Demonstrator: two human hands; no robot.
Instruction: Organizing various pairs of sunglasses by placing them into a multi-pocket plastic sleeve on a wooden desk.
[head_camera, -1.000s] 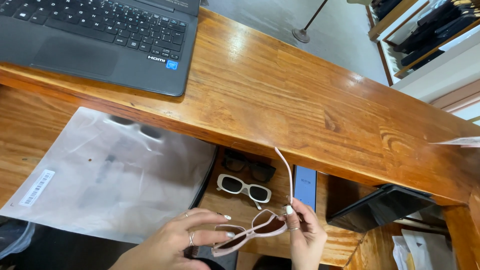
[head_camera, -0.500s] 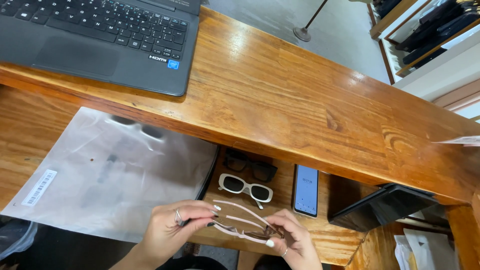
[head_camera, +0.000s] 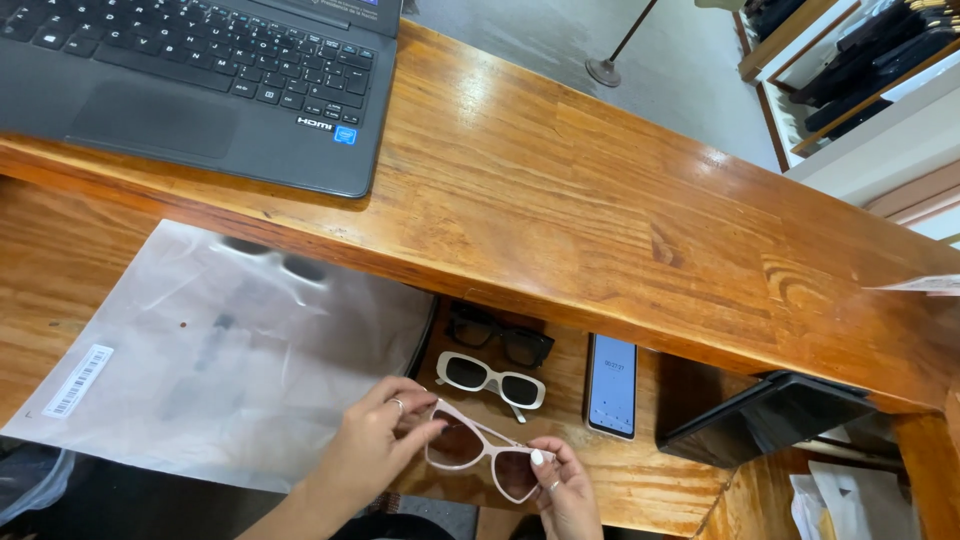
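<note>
Both my hands hold a pair of pale pink sunglasses (head_camera: 478, 448) with brown lenses, folded flat, just above the lower wooden desk (head_camera: 640, 480). My left hand (head_camera: 375, 440) pinches the left end of the frame. My right hand (head_camera: 565, 485) grips the right end from below. Just beyond them lie white sunglasses (head_camera: 490, 378) with dark lenses, and behind those black sunglasses (head_camera: 498, 335), partly under the upper counter.
A smartphone (head_camera: 612, 385) with a lit screen lies right of the sunglasses. A clear plastic bag (head_camera: 230, 350) with a barcode label covers the desk at left. A laptop (head_camera: 200, 80) sits on the upper wooden counter (head_camera: 600, 210). A dark tablet (head_camera: 765, 418) leans at right.
One second ago an arm of the pink sunglasses stood open and upward. It has been folded shut, and the frame now lies flat between my hands.
</note>
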